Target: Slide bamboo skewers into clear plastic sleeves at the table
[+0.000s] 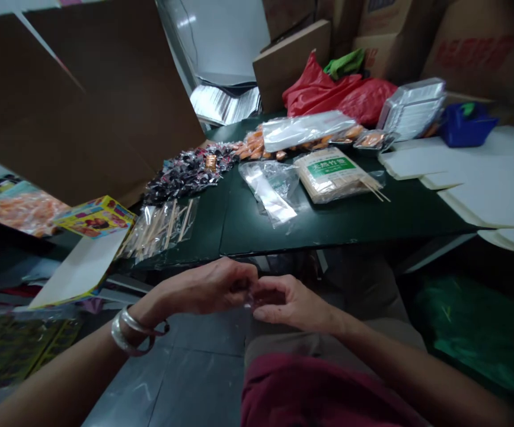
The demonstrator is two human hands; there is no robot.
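Note:
My left hand, with silver bangles on its wrist, is closed just in front of the table edge. My right hand meets it there, thumb and fingers curled together. Between the fingertips shows a small shiny, clear scrap; what it is I cannot make out. Beyond the hands, clear plastic bags lie on the dark green table. To their right rests a pack of bamboo sticks, a few sticks poking out. More wrapped sticks are spread at the left.
Behind lie a heap of small dark wrapped packets and orange wrapped pieces. A colourful open box stands left, below a large cardboard sheet. At the right are white sheets, a blue container and clear trays.

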